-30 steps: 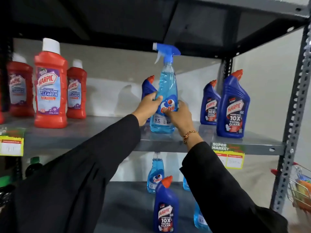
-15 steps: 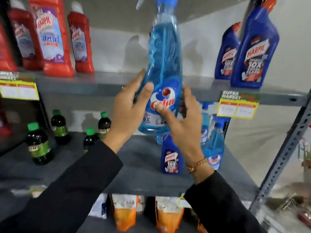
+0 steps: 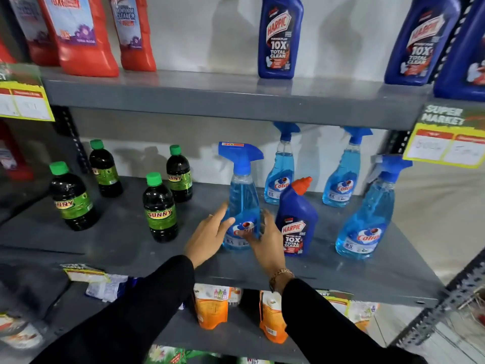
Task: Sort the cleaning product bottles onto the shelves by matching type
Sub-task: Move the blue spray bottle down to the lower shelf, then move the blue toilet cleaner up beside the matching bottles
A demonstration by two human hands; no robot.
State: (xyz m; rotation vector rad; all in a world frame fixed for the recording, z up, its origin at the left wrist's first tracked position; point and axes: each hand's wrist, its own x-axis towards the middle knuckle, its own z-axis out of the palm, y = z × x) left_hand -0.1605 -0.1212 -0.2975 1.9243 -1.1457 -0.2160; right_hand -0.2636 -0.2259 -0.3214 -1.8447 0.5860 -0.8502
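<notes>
A blue Colin spray bottle (image 3: 242,195) stands upright on the grey middle shelf (image 3: 341,274). My left hand (image 3: 207,237) is at its left side with fingers spread, only just touching it. My right hand (image 3: 265,245) wraps its lower right side, thumb across the label. A dark blue Harpic bottle (image 3: 296,222) with an orange cap stands right beside it. Three more Colin sprays (image 3: 279,174) (image 3: 341,177) (image 3: 367,216) stand behind and to the right. On the upper shelf (image 3: 210,98) are blue Harpic bottles (image 3: 278,38) (image 3: 420,40) at right and red Harpic bottles (image 3: 81,35) at left.
Several dark Sunny bottles (image 3: 160,208) with green caps stand on the left half of the middle shelf. Orange pouches (image 3: 211,306) sit on the shelf below. A yellow price tag (image 3: 446,145) hangs from the upper shelf's right edge. A perforated metal upright (image 3: 433,321) frames the right side.
The spray bottle came off the upper shelf, down to the middle shelf, and now stands on it. My left hand has loosened its hold. The view dropped to the lower shelves.
</notes>
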